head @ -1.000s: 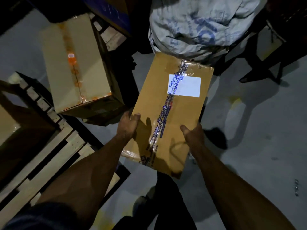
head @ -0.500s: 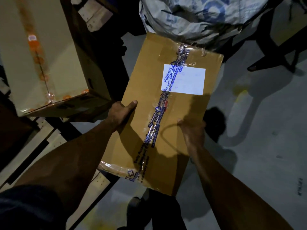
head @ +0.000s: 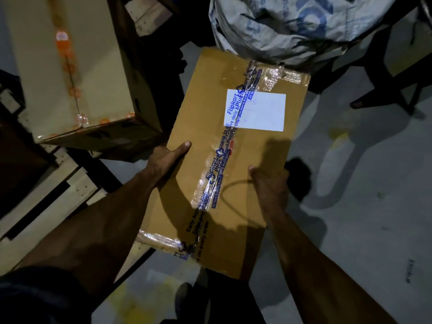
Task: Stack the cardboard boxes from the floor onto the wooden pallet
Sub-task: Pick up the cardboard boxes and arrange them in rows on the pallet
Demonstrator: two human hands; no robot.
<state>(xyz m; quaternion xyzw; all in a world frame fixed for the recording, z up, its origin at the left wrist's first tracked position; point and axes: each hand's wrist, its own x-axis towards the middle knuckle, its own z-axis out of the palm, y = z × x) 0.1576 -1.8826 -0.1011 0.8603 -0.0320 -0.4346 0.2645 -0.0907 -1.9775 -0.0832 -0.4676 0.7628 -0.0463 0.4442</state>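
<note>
A brown cardboard box (head: 233, 160) is held up in both hands, clear of the grey floor (head: 362, 183) and tilted slightly, its long side running away from the person. The left hand (head: 167, 157) clasps the box's left edge, thumb laid flat over the top face and the other fingers wrapped out of sight beneath. The right hand (head: 271, 183) grips the right edge the same way, thumb on top, fingers curled under. Clear tape (head: 217, 169) printed in blue runs along the middle of the top face, and a white label (head: 257, 111) sits near the far end. The far end of the box lies close to a grey printed sack (head: 280, 26); whether they touch cannot be told in the dim light.

To the left, a larger pale box (head: 70, 66) sealed with orange-marked tape stands on the wooden pallet (head: 46, 202), near the pallet's far edge. The held box's near left corner hangs over the pallet's right edge, whose near slats are bare. The person's dark trouser leg (head: 224, 300) shows below the box.
</note>
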